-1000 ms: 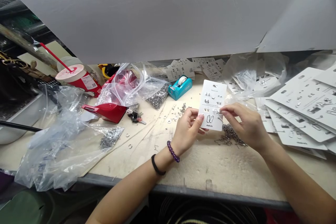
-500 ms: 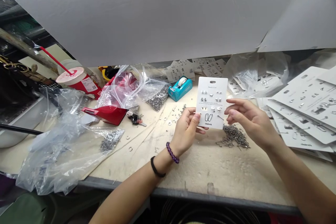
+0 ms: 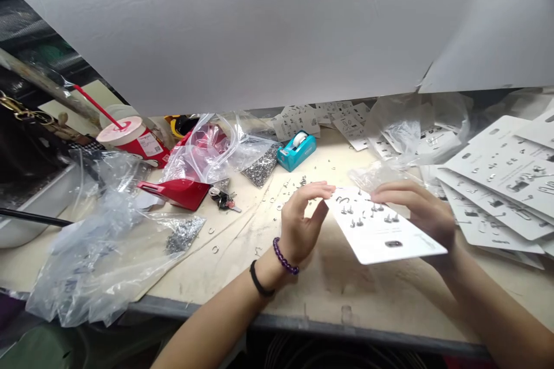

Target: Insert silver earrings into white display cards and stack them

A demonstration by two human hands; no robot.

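Observation:
A white earring card (image 3: 381, 236) is held tilted above the table between my two hands. Its back faces up, with thin metal posts standing out of it and the hang hole toward me. My left hand (image 3: 303, 219) pinches the card's far left corner between thumb and fingertips. Along the right side, my right hand (image 3: 419, 207) grips the card, its fingers at the far edge and its thumb hidden. The pile of small metal pieces on the table is now hidden behind the card and my right hand.
Stacked earring cards (image 3: 497, 196) fan out at right. A teal tape dispenser (image 3: 298, 151) stands behind my left hand. To the left lie a red scoop (image 3: 182, 191), keys (image 3: 223, 199), clear plastic bags (image 3: 104, 253) and a red cup (image 3: 134, 138). Loose rings (image 3: 215, 249) dot the table.
The card has turned from upright, front toward me, to nearly flat with its back up and its hole end nearer me. My right hand has closed on it.

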